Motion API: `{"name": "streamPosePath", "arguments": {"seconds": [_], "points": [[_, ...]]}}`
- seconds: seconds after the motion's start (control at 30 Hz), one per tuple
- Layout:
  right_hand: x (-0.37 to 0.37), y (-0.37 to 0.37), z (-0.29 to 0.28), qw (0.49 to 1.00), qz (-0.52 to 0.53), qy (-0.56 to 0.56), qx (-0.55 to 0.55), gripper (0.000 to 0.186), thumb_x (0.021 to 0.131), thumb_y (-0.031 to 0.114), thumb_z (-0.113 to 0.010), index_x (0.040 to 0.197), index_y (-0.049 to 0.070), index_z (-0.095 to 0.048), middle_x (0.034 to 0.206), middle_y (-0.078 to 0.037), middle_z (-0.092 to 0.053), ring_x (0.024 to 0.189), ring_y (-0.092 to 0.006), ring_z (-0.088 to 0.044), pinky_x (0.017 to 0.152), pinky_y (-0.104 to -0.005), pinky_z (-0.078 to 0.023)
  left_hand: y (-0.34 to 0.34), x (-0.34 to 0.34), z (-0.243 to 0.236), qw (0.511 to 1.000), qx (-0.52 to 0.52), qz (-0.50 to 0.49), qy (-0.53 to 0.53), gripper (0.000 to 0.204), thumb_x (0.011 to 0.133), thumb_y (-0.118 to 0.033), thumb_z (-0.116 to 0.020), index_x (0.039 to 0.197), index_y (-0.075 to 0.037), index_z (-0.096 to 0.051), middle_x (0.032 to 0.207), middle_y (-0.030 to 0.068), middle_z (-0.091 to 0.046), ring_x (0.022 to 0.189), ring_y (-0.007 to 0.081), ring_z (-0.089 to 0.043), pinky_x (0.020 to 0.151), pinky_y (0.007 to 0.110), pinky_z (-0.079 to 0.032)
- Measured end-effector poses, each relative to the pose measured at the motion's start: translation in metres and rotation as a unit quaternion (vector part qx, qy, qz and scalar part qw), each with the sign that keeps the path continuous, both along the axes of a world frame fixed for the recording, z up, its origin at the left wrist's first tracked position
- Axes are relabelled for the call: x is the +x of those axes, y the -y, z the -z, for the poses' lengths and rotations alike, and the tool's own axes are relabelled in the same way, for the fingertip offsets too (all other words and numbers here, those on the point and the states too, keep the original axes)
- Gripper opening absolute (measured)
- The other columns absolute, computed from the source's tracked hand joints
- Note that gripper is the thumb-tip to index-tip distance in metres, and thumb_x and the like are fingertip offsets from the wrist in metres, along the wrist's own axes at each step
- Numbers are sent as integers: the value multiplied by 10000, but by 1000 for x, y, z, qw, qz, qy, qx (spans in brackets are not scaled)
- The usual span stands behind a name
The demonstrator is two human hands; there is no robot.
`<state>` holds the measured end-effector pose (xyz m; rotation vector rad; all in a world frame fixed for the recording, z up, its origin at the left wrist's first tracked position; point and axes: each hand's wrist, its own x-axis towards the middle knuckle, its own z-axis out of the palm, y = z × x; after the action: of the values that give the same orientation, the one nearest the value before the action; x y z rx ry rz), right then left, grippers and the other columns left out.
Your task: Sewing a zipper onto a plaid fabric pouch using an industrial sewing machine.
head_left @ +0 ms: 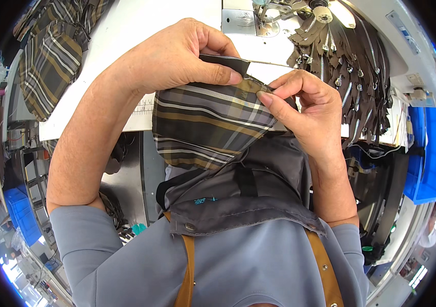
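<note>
Just below your grips: plaid cloth [202,120].
Left hand [179,56]: you pinch its dark strip [223,60].
Right hand [307,102]: pinching its corner, it seems; fingertips partly hidden.
Zippers [351,84]: right of both hands.

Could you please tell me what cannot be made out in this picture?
Head view, left-hand grip: some fingertips are hidden behind the dark strip.
Head view, plaid fabric: its underside is hidden by its upper face.
Head view, sewing machine: its top is cut off by the upper edge.
Head view, zippers: lower ones are covered by upper ones.
</note>
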<state>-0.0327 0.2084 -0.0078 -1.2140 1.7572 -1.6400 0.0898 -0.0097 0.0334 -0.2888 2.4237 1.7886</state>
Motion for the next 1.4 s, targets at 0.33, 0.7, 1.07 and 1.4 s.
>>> {"name": "streamPosePath", "arguments": {"seconds": [0.33,0.7,1.07,1.4], "points": [[-3,2,1,998,-32,47,-10,149,836,42,-779,878,61,-637,790,31,-669,670,-27,-515,609,-206,-414,-1,0,-3,999,-30,12,-14,268,825,-137,-824,1025,19,-736,887,53,-744,796,75,-659,759,220,-521],[-28,23,-21,953,-149,-262,19,241,832,28,-707,1072,46,-684,811,-102,-704,704,-227,-693,654,-334,-558,26,-49,-67,946,-254,180,93,227,803,-126,-757,983,11,-740,850,102,-741,755,175,-677,706,299,-528],[-58,58,3,818,-101,-566,-19,193,742,111,-647,904,68,-743,937,-57,-682,880,-241,-674,722,-365,-570,25,-86,1,819,-552,115,-110,135,680,-57,-765,804,-47,-713,811,87,-699,836,315,-674,780,447,-518],[-57,62,10,820,-72,-568,2,106,746,127,-653,834,88,-697,834,-40,-710,765,-232,-716,656,-355,-578,5,-72,12,763,-620,-30,-182,187,726,-95,-774,900,-82,-708,854,65,-708,854,285,-665,872,406,-489]]}}
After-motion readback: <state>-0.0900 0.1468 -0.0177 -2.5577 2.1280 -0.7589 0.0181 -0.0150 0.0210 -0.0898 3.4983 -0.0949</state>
